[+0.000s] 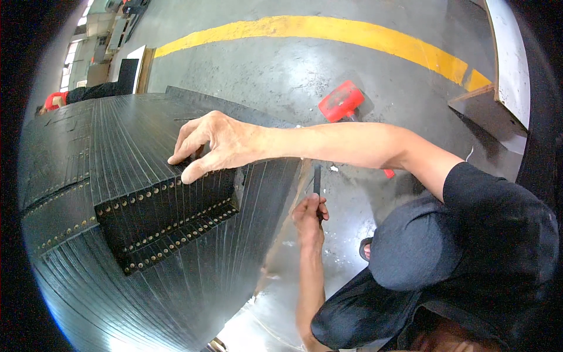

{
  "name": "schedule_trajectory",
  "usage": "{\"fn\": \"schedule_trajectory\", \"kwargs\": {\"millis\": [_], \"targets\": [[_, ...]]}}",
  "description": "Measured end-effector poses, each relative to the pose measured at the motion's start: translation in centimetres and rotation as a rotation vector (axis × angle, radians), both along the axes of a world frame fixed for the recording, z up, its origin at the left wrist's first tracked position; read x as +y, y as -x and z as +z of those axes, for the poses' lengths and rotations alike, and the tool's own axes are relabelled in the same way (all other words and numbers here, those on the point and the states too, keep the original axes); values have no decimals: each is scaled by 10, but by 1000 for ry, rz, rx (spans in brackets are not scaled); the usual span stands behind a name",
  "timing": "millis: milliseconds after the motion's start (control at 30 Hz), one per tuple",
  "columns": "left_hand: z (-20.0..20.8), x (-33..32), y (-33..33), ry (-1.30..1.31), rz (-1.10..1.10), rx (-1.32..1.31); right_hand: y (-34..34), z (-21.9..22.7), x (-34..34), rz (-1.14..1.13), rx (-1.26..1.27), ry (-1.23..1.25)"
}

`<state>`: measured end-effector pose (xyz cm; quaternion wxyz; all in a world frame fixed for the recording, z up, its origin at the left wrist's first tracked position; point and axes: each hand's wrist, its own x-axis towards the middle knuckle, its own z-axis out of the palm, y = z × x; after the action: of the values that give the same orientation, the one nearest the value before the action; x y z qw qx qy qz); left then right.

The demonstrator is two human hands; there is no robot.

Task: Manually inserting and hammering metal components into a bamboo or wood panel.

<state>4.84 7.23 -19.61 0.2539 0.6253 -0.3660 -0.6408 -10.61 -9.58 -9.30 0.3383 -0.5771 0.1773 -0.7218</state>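
A workshop, shown by its grey floor (252,66) with a painted yellow line (305,27) and a red mallet (341,101) lying there.

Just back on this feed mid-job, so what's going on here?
A person's right hand is at the upper edge of a rectangular recess in a large black ribbed structure; whether it grips anything is unclear. The left hand holds a dark, narrow bar beside that structure. A red-headed mallet lies on the grey floor, in neither hand.
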Motion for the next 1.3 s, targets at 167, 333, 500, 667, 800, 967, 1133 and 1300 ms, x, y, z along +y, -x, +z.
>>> {"fn": "schedule_trajectory", "kwargs": {"millis": [167,333,500,667,800,967,1133,1300], "targets": [[40,-14,-2,95,6,-40,19,-5,0,78,-19,-315],[109,-24,-5,390,68,171,55,-11,53,50,-5,-505],[138,-45,6,504,-66,317,42,0,74,360,91,-594],[152,-56,24,526,162,271,27,17,60,346,-41,-555],[161,-64,30,567,278,208,24,33,49,205,99,-565],[162,-73,31,662,341,267,22,38,36,219,132,-498],[167,-76,46,708,508,322,10,51,29,199,138,-494],[161,-78,46,705,573,310,5,38,29,169,105,-498]]}}
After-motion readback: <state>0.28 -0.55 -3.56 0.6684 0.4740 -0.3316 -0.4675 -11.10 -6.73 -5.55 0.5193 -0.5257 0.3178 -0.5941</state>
